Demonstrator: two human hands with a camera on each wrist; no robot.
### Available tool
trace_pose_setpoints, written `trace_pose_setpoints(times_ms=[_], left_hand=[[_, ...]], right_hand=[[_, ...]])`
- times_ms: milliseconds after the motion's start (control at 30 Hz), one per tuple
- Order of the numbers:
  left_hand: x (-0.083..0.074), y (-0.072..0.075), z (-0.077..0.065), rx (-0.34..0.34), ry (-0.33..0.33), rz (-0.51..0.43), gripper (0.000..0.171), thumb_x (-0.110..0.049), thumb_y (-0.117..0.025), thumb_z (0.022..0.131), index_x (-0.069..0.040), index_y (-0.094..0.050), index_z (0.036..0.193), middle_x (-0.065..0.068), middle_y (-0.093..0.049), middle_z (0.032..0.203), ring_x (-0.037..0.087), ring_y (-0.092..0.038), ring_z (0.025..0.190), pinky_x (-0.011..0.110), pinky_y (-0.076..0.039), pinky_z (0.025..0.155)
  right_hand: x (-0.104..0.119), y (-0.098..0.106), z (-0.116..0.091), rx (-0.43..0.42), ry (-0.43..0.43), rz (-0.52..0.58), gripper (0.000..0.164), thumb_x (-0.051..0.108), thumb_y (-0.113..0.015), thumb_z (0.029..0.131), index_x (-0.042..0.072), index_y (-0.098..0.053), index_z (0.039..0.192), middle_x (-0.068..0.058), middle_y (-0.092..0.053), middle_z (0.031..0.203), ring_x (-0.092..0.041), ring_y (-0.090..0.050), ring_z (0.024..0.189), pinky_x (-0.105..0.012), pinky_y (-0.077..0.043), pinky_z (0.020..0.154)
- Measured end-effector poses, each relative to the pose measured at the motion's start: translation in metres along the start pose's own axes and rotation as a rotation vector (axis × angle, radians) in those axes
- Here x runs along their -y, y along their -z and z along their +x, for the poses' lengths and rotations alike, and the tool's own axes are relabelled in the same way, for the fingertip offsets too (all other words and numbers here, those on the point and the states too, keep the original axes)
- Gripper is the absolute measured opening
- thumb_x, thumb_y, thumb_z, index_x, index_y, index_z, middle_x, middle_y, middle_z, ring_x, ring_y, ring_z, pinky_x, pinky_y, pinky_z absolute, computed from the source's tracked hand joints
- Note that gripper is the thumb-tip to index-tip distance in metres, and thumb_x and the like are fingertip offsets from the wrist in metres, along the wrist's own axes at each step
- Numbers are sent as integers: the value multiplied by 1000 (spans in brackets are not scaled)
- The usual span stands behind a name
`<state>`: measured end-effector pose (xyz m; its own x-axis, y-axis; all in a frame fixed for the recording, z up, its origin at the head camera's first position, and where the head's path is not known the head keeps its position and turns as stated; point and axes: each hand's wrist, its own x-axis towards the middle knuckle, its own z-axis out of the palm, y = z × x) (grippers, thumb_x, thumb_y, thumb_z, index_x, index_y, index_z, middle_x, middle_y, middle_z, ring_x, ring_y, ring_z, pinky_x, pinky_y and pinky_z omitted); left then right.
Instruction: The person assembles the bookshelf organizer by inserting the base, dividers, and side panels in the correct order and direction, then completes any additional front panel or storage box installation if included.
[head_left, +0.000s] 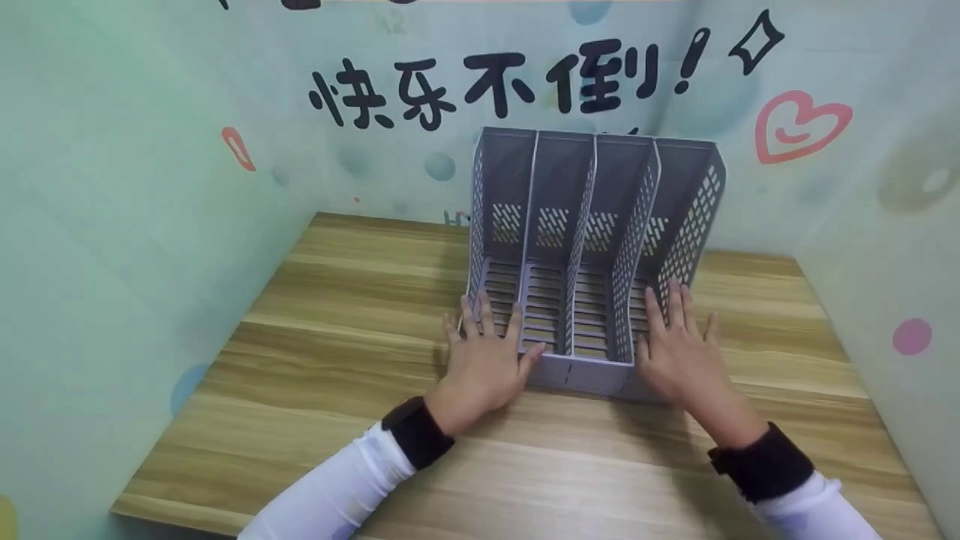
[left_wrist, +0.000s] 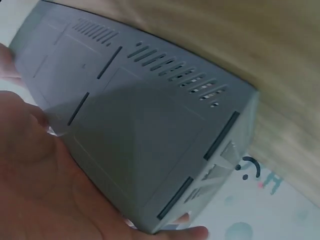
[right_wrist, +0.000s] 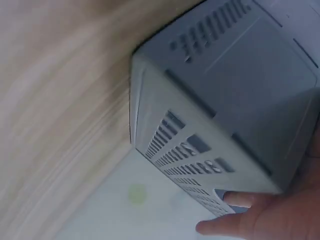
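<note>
A grey plastic file organizer [head_left: 585,373] with several tall slots stands upright on the table, its low front towards me. My left hand [head_left: 484,364] rests on its front left corner, fingers spread and straight over the rim. At the front right corner, my right hand [head_left: 682,356] touches the organizer with extended fingers on both sides of the side wall. The left wrist view shows the organizer's smooth front [left_wrist: 145,125] beside the left palm [left_wrist: 50,185]. In the right wrist view, the perforated side wall [right_wrist: 175,145] is next to the right hand [right_wrist: 285,215].
The wood-grain table [head_left: 322,322] extends to both sides of the organizer. Behind it hangs a pale printed backdrop [head_left: 390,165] with black characters and a red heart. Similar pale sheets border the table at left and right. Black bands [head_left: 420,433] wrap both wrists.
</note>
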<state>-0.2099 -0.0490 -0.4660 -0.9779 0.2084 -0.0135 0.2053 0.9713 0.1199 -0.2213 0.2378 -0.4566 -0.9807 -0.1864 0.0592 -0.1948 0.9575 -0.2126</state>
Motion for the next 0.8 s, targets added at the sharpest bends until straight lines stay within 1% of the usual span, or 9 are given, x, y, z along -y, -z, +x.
trace_pose_setpoints(times_ms=[67,133,233,333,500,600,733,800], left_hand=[[-3,-1,8,19,5,7,86,-76,-8,104,-25,-14,173,33,-3,174,59,-1,161,83,-9,125],[-2,-2,15,29,5,13,87,-77,-6,103,-26,-14,173,32,-4,174,59,-1,161,82,-11,125],[-1,-2,27,24,6,15,86,-77,-6,103,-27,-14,173,32,-8,174,58,-2,161,81,-11,126],[2,0,38,7,7,7,86,-77,-7,104,-27,-15,173,30,-13,175,58,-3,162,81,-10,126],[4,2,49,-4,7,9,85,-77,-8,104,-27,-15,173,28,-16,175,58,-3,162,82,-9,126],[4,-1,50,1,5,7,85,-77,-10,104,-26,-15,173,29,-15,176,58,-2,162,81,-9,126],[5,-1,51,15,-7,-29,86,-78,-11,103,-27,-15,173,24,-8,178,57,0,162,81,-9,126],[9,1,50,23,-29,-54,86,-78,-12,103,-28,-14,173,20,-3,179,56,-1,163,80,-12,126]], right_hand=[[-3,-5,9,4,-3,36,69,33,-33,112,4,-14,170,-32,5,176,-53,2,164,-87,0,122],[-6,-10,17,11,-7,61,68,43,-27,114,7,-17,171,-30,5,177,-53,1,165,-87,-2,122],[-9,-12,29,16,-11,77,75,58,-19,113,11,-18,171,-26,5,179,-51,2,165,-87,0,122],[-10,-11,42,13,-5,62,80,64,-18,111,13,-17,172,-23,6,179,-51,3,165,-86,2,122],[-13,-11,55,14,-8,55,79,63,-19,111,12,-18,172,-24,5,179,-51,3,165,-86,2,123],[-14,-14,55,8,-11,65,76,60,-21,112,11,-22,171,-24,1,179,-51,2,165,-86,1,123],[-19,-16,52,-60,10,122,68,51,-27,114,9,-29,168,-23,-7,179,-50,-3,165,-87,-2,121],[-25,-14,47,-95,28,167,66,48,-29,115,9,-28,168,-22,-8,180,-49,-4,166,-88,-2,120]])
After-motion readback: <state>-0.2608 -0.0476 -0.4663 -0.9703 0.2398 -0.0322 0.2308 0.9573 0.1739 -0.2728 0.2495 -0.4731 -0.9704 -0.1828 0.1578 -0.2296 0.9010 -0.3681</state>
